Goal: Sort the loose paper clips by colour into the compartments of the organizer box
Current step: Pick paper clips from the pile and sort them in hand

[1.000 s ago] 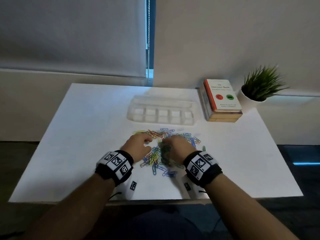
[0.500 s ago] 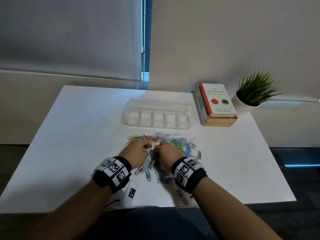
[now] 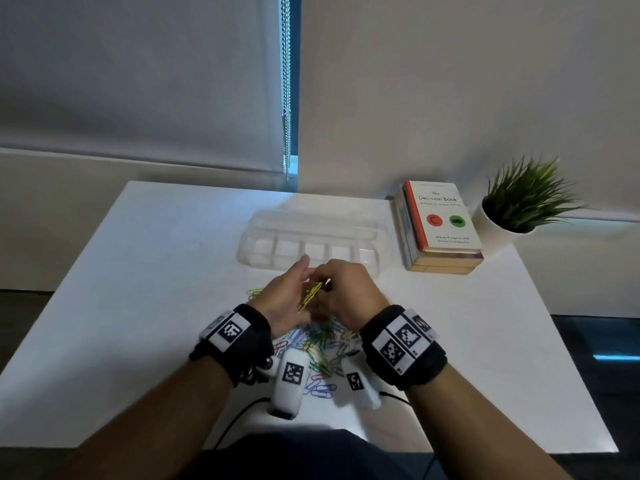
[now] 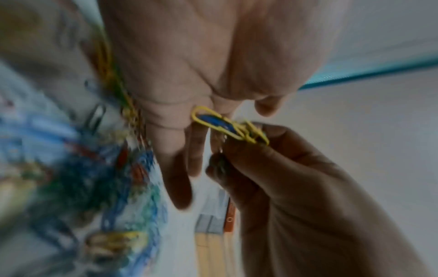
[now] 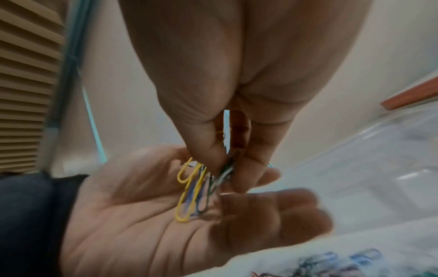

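Above the pile: both hands are up off the table (image 3: 138,271), meeting in mid-air just in front of the box (image 3: 313,239).
Right hand (image 3: 349,292): thumb and fingertips pinched tight on a small bunch of clips (image 3: 311,295), knuckles up.
Left hand (image 3: 287,299): flat and relaxed, palm turned toward the right hand, fingers straight, gripping nothing; it sits right beside the bunch, and whether the clips touch the palm is too blurred to tell.
Clips: thin bent-wire loops, coated and glossy; mostly yellow (image 4: 227,127), with something blue and a darker one mixed in, dangling from the pinch (image 5: 192,189).
Pile (image 3: 322,348): a loose tangle of blue, green, red and yellow clips on the table, below and between the wrists, near the front edge.
Box: clear plastic, rounded corners, a row of small square compartments, lid open behind; contents cannot be made out.
Table: smooth, matte white.
Beside the box: a book (image 3: 440,216) on a stack, and a spiky green plant (image 3: 526,195) in a white pot.
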The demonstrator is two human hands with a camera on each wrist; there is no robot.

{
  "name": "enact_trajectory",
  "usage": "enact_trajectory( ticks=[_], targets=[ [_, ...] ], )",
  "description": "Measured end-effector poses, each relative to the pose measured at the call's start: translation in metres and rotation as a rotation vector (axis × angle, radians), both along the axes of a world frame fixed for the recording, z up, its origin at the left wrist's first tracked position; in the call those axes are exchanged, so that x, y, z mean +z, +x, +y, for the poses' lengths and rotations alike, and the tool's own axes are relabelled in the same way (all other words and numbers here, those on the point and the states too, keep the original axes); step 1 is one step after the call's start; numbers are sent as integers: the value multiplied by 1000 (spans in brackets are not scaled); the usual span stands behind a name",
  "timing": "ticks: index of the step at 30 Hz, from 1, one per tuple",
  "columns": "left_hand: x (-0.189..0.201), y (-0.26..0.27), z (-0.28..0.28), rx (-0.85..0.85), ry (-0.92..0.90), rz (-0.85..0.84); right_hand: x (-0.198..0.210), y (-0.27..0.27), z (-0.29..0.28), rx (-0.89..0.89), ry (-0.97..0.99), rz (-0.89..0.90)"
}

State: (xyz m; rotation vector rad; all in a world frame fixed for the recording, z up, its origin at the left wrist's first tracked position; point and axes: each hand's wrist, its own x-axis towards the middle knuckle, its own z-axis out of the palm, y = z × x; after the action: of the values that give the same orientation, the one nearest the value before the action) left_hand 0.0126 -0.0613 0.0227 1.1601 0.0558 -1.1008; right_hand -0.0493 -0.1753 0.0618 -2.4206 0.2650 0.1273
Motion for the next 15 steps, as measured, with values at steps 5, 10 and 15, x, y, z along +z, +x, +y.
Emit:
enact_trajectory(
  ticks=[5,10,15],
  targets=[
    [-4,4,-2,28,-72,135,1,-2,-2,10,133,-24],
    [-9,7,4,67,-13,80,-1,-5,-16,-76,148,-91],
    [-11,7,2,110,48,-95,-9,-5,-17,23,1,-92]
  ],
)
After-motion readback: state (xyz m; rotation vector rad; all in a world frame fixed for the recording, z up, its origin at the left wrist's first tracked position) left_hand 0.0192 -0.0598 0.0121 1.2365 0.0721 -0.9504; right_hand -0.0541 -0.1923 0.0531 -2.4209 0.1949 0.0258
